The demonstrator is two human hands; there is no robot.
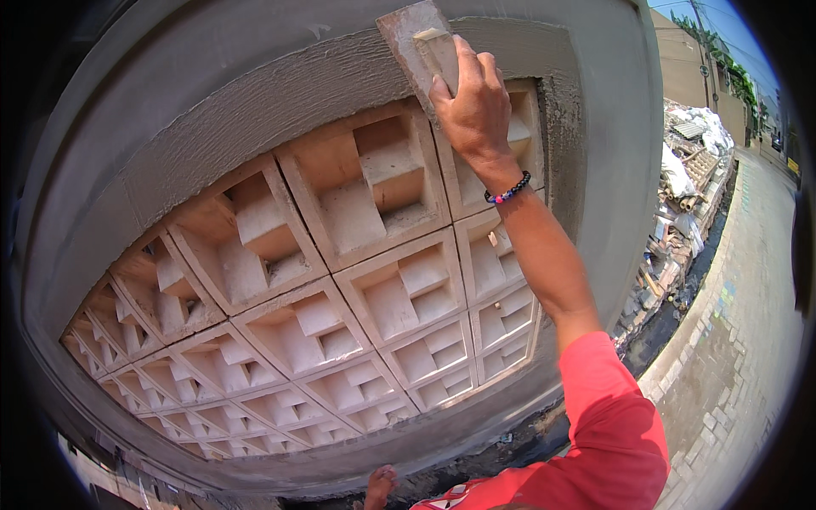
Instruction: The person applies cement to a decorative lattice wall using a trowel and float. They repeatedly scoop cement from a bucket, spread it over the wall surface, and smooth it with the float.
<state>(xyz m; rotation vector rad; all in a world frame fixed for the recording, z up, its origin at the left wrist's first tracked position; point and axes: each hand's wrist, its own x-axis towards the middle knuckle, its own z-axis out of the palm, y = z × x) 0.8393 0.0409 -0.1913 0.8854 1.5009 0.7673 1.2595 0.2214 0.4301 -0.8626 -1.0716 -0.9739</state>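
My right hand (473,102), with a beaded bracelet (508,189) at the wrist, grips the handle of a flat plastering float (422,49). The float's blade lies against the grey plaster band (340,72) above the block screen, tilted with its top end to the left. Below that band, square pale ventilation blocks (387,229) fill the recessed opening in rows. My left hand (380,486) hangs low at the bottom edge, small and partly cut off. Its fingers look loosely curled, with nothing visible in them.
A smooth grey raised border (619,153) frames the opening. To the right lie a heap of rubble and sacks (687,170), a dark drainage ditch (680,297) and a paved lane (739,340). The ditch continues along the wall's foot.
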